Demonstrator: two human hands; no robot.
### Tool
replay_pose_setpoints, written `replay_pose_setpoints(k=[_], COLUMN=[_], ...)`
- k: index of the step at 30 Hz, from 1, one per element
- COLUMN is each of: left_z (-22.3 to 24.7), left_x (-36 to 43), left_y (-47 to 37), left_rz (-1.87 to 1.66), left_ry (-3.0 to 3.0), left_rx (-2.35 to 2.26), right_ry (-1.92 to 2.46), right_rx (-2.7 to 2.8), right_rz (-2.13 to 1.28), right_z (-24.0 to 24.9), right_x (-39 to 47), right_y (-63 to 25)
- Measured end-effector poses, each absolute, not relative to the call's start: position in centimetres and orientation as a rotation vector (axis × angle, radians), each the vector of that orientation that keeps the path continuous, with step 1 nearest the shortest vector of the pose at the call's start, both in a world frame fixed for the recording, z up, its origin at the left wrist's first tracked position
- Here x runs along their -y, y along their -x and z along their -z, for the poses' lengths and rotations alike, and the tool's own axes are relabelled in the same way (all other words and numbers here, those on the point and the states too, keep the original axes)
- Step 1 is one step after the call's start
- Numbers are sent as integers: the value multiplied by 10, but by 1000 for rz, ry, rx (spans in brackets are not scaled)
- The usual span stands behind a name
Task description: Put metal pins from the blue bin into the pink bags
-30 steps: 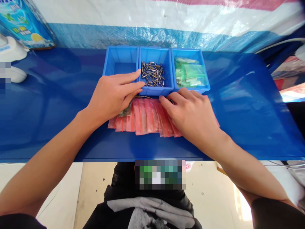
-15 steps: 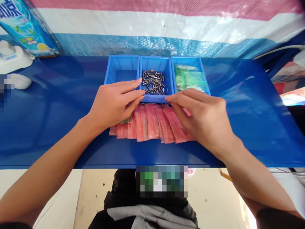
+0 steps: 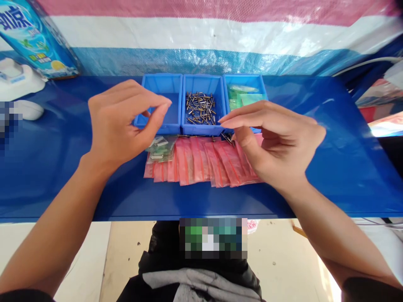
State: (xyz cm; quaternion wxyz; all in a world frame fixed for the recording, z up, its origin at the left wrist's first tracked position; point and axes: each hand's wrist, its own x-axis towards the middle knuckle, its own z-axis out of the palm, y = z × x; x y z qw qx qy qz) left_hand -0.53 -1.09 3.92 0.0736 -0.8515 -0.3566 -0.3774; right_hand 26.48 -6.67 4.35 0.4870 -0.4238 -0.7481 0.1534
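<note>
My left hand (image 3: 122, 121) is raised over the near left of the left blue bin (image 3: 157, 127). Its thumb and index tips meet in a pinch; anything between them is too small to make out. My right hand (image 3: 277, 138) hovers at the near right of the middle blue bin (image 3: 201, 129), thumb and fingers apart. Rivets (image 3: 201, 108) fill part of that bin's floor. By my right thumb, a few loose rivets (image 3: 228, 137) lie at the top edge of a row of pink zip bags (image 3: 198, 161). A clear bag with small pieces (image 3: 160, 149) rests on the row's left end.
Greenish clear bags (image 3: 245, 95) are in the right blue bin (image 3: 244, 78), partly behind my right hand. A white mouse (image 3: 30, 110), a white device (image 3: 19, 77) and a blue detergent pack (image 3: 40, 46) stand at the left. A striped sheet (image 3: 201, 33) hangs behind the blue table (image 3: 330, 167).
My left hand has lifted off the bin edge and moved left, its fingers now pinched, uncovering the clear bag. My right hand has risen slightly, with thumb and fingers parted.
</note>
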Motion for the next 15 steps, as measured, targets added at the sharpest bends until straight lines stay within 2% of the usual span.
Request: replay_pose_setpoints(k=[6, 9, 12, 15], left_z=[-32, -27, -40, -63], left_x=[48, 54, 55, 55], left_y=[28, 27, 16, -5], left_rz=[574, 503, 624, 1129], left_ry=[2728, 2663, 2624, 2662], left_rx=[830, 733, 783, 1276], right_ry=[1050, 1001, 877, 744], right_rx=[1763, 1823, 1907, 2069], right_rz=[-251, -182, -91, -94], right_z=[-51, -48, -40, -34], right_x=[66, 68, 69, 69], right_y=[-270, -270, -266, -261])
